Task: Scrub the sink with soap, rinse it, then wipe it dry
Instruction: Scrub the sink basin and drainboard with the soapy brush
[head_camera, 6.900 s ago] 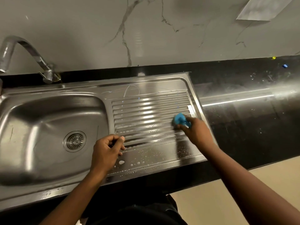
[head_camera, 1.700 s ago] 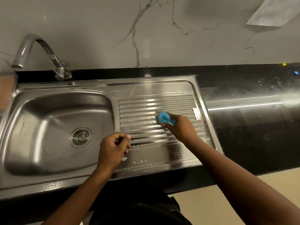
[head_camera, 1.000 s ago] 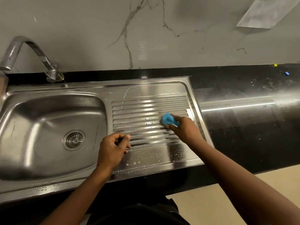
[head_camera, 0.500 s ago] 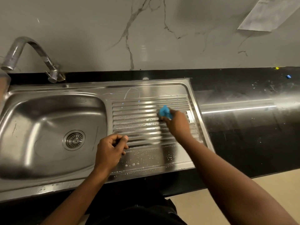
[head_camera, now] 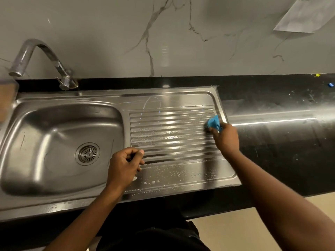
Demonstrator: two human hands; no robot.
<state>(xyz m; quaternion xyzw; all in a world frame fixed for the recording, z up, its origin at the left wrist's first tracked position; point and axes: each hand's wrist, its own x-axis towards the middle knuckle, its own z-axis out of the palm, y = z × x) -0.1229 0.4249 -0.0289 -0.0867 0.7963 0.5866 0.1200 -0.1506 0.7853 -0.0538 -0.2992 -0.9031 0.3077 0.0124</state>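
Scrubbing with soap is, in our judgement, the step in hand. We note the right hand (head_camera: 226, 138) grasping a blue scrubber (head_camera: 213, 123), fingers curled round it, pressed to the far right end of the ribbed drainboard (head_camera: 172, 134) of the sink (head_camera: 163, 96). The left hand (head_camera: 125, 165) is clenched in a loose fist with nothing visible inside it, resting at the near left corner of the ribs. The ribs run lengthwise from one hand toward the other, so we expect the next stroke to follow that axis, leftward from the right hand. Suds and droplets lie on the flat strip between the hands, on the side nearer the person. The basin (head_camera: 54, 142) with its drain (head_camera: 88, 153) lies to the left of the left hand, which is the nearer hand to it; we see no suds there. The tap (head_camera: 41, 58) stands beyond the basin, well apart from both hands. A paper sheet (head_camera: 304, 13) hangs on the wall far beyond the right hand; its print is too small to read. We find no brand or label on the sink or tap.
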